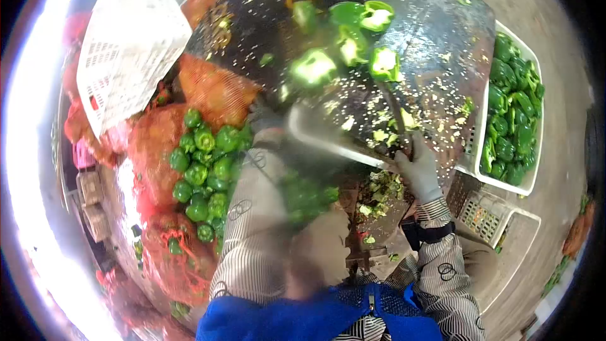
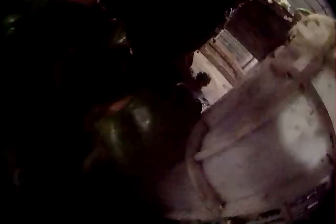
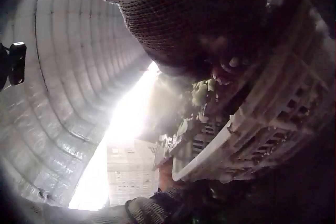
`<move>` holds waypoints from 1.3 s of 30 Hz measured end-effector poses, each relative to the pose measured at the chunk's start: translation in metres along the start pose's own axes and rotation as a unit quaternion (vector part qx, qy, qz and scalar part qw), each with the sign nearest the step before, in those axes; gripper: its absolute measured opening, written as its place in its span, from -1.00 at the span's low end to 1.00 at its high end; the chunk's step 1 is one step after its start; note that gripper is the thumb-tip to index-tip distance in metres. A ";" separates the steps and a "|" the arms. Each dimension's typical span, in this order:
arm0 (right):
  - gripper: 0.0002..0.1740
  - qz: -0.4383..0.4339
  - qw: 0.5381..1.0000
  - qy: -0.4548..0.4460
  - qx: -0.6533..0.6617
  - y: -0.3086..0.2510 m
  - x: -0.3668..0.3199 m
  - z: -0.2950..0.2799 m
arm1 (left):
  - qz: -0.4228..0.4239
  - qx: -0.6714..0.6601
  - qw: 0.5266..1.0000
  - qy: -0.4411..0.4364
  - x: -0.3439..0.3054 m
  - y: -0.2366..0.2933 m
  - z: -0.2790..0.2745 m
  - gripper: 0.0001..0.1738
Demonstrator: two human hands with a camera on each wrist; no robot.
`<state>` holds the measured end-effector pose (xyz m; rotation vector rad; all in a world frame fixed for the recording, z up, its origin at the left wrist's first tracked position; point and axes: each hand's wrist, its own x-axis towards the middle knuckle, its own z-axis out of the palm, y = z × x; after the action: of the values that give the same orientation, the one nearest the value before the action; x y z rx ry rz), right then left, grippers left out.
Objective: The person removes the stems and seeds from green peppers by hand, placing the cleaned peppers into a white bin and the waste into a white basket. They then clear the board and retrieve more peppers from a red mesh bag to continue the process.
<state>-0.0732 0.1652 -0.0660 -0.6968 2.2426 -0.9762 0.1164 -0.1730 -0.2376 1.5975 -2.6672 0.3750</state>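
Observation:
In the head view my gloved left hand [image 1: 265, 119] is blurred beside the mound of whole green peppers [image 1: 201, 177], close to the left end of a blurred white rim [image 1: 338, 148]. I cannot tell whether it holds anything. The left wrist view is mostly dark, with a green pepper [image 2: 126, 127] near its middle. My gloved right hand [image 1: 420, 167] grips the lower end of a dark curved blade-like tool [image 1: 399, 110], right at the white rim. Cut green peppers [image 1: 352, 41] lie ahead on the dark tabletop [image 1: 252, 25], among scattered seeds.
At the right stands a white crate [image 1: 534, 170] full of green peppers. Red mesh sacks [image 1: 158, 145] and a tilted white crate [image 1: 132, 44] are on the left. Trimmings [image 1: 382, 192] lie below the table edge. Another pale crate [image 1: 486, 215] sits by my right arm.

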 end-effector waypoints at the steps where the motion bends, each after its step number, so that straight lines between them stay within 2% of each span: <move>1: -0.47 0.046 0.999 -0.023 0.002 -0.010 -0.001 -0.003 | -0.024 -0.023 0.998 -0.060 0.003 -0.001 -0.002 -0.07; 2: -0.51 0.008 0.999 0.009 -0.042 -0.001 -0.002 0.001 | -0.050 -0.042 0.990 -0.123 0.003 -0.004 -0.005 -0.06; 3: -0.51 0.012 0.999 0.013 -0.040 0.005 -0.003 0.001 | -0.079 -0.058 0.978 -0.185 0.007 -0.015 -0.007 -0.04; 4: -0.51 -0.048 0.998 0.038 -0.021 0.009 -0.004 0.001 | 0.087 -0.030 0.995 0.023 0.004 -0.045 0.060 -0.09; 5: -0.51 -0.107 0.993 0.053 0.001 0.014 -0.008 0.004 | 0.038 -0.154 0.985 -0.061 -0.007 -0.045 0.008 -0.12; 6: -0.52 -0.149 0.987 0.044 -0.035 0.025 -0.005 0.002 | -0.033 -0.281 0.950 -0.132 -0.018 -0.044 -0.048 -0.14; 7: -0.51 -0.004 0.998 -0.049 -0.031 -0.006 -0.013 -0.018 | -0.116 -0.377 0.901 -0.183 -0.029 -0.043 -0.108 -0.17; 8: -0.53 -0.018 1.000 -0.020 0.003 -0.001 -0.017 -0.017 | -0.126 -0.455 0.877 -0.085 -0.050 -0.043 -0.132 -0.23; 9: -0.55 -0.033 0.999 0.014 0.036 0.006 -0.021 -0.018 | -0.126 -0.450 0.880 -0.081 -0.061 -0.047 -0.147 -0.23; 10: -0.58 -0.094 0.993 0.056 -0.052 0.007 -0.024 -0.019 | -0.095 -0.603 0.789 -0.071 -0.071 -0.049 -0.157 -0.24; 11: -0.58 -0.093 0.993 0.058 -0.052 0.001 -0.027 -0.021 | -0.060 -0.738 0.670 -0.062 -0.078 -0.041 -0.179 -0.23; 13: -0.57 -0.032 0.996 0.073 -0.039 -0.015 -0.037 -0.025 | -0.068 -0.753 0.650 -0.075 -0.089 -0.003 -0.224 -0.23; 14: -0.57 -0.025 0.989 0.124 -0.082 -0.006 -0.039 -0.022 | -0.053 -0.730 0.673 -0.104 -0.090 0.017 -0.243 -0.21; 15: -0.50 -0.071 0.975 0.188 -0.095 0.000 -0.043 -0.021 | -0.035 -0.707 0.694 -0.130 -0.091 0.034 -0.252 -0.18; 16: -0.46 -0.032 0.982 0.149 -0.114 0.000 -0.049 -0.025 | 0.040 -0.684 0.719 -0.115 -0.086 0.047 -0.238 -0.15; 17: -0.42 0.004 0.986 0.108 -0.128 0.000 -0.056 -0.030 | 0.049 -0.689 0.713 -0.120 -0.084 0.066 -0.235 -0.15; 18: -0.42 0.008 0.985 0.117 -0.129 0.002 -0.066 -0.031 | 0.050 -0.718 0.679 -0.142 -0.082 0.085 -0.233 -0.15; 19: -0.38 0.031 0.985 0.060 -0.161 0.005 -0.079 -0.028 | 0.049 -0.745 0.645 -0.163 -0.079 0.097 -0.231 -0.14; 20: -0.34 0.054 0.980 0.000 -0.192 0.006 -0.090 -0.025 | 0.134 -0.579 0.803 -0.046 -0.074 0.103 -0.230 -0.13; 21: -0.34 0.054 0.980 0.001 -0.193 0.005 -0.097 -0.023 | 0.134 -0.580 0.802 -0.045 -0.073 0.104 -0.230 -0.13; 23: -0.30 0.006 0.983 -0.023 -0.182 0.002 -0.104 -0.021 | 0.131 -0.490 0.859 -0.076 -0.069 0.107 -0.234 -0.15; 24: -0.35 -0.058 0.985 0.011 -0.162 0.007 -0.104 -0.018 | 0.194 -0.402 0.892 -0.065 -0.066 0.101 -0.223 -0.18; 25: -0.35 -0.061 0.985 0.011 -0.161 0.006 -0.102 -0.017 | 0.193 -0.400 0.894 -0.062 -0.066 0.098 -0.220 -0.18; 27: -0.42 -0.083 0.988 0.034 -0.122 -0.009 -0.092 -0.019 | 0.125 -0.494 0.854 -0.106 -0.065 0.093 -0.237 -0.22; 28: -0.49 -0.090 0.993 0.041 -0.061 -0.025 -0.089 -0.026 | 0.124 -0.503 0.842 -0.150 -0.066 0.092 -0.256 -0.23; 29: -0.49 -0.094 0.993 0.042 -0.060 -0.028 -0.082 -0.023 | 0.124 -0.502 0.844 -0.146 -0.066 0.091 -0.257 -0.23; 31: -0.51 -0.108 0.988 0.066 -0.085 -0.032 -0.067 -0.020 | 0.082 -0.585 0.792 -0.156 -0.067 0.091 -0.257 -0.24; 32: -0.53 -0.059 0.995 0.010 -0.081 -0.051 -0.060 -0.028 | 0.083 -0.585 0.791 -0.155 -0.066 0.091 -0.252 -0.24; 35: -0.53 -0.087 0.994 0.005 -0.065 -0.086 -0.041 -0.036 | 0.079 -0.573 0.800 -0.158 -0.062 0.092 -0.229 -0.26; 37: -0.56 -0.097 0.993 0.025 -0.069 -0.082 -0.029 -0.030 | 0.079 -0.713 0.674 -0.177 -0.064 0.092 -0.223 -0.31; 38: -0.57 -0.088 0.993 0.003 -0.075 -0.080 -0.023 -0.029 | 0.079 -0.714 0.673 -0.176 -0.066 0.090 -0.216 -0.31; 39: -0.58 -0.079 0.993 -0.019 -0.081 -0.080 -0.019 -0.029 | 0.176 -0.595 0.784 -0.027 -0.067 0.087 -0.208 -0.33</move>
<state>-0.0620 0.1438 0.0180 -0.9685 2.2777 -0.8511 0.0491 -0.0322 -0.0620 0.6776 -2.2410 -1.1505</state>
